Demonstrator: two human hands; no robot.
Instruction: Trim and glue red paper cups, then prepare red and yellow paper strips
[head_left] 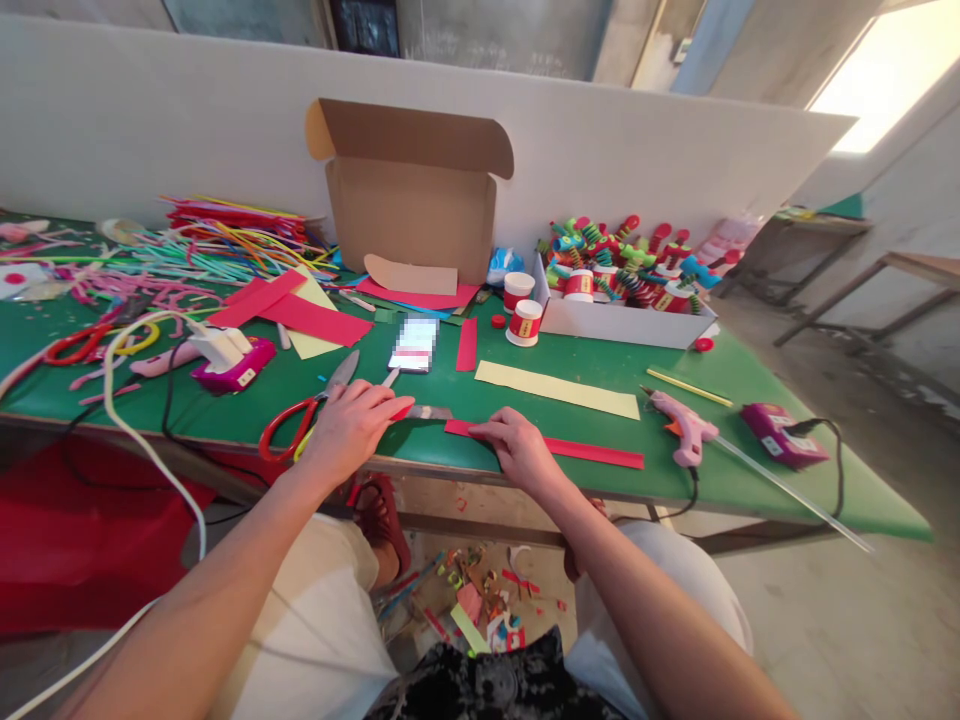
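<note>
My left hand is at the table's front edge, its fingers closed on a flat tool with a red end and a grey, blade-like strip. Its exact kind is unclear. Scissors with orange and yellow handles lie beside and partly behind this hand. My right hand has its fingers pressed together on a narrow red paper strip, near the strip's left end. The strip lies along the front edge. Just beyond it is a wider pale yellow paper strip.
A phone lies behind my hands. Pink glue gun and purple power block are at right. Small red-and-white cups stand before a white box of colourful figures. Pipe cleaners and a white cable spread left.
</note>
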